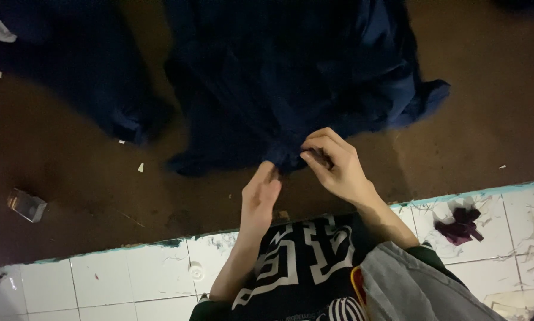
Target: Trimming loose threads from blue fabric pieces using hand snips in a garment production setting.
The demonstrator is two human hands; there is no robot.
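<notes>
A big dark blue cloth lies bunched up on the brown surface, filling the middle from the center up to 12 o'clock. Its near edge is held by both hands. The right hand has its fingers pressed together, pinching a fold of the cloth. The left hand, just beside it at 7 o'clock, pinches the same edge with its fingertips. At 9 o'clock a small clear box sits on the surface. White tiles run along the bottom. At 4 o'clock a purple scrap lies on them.
</notes>
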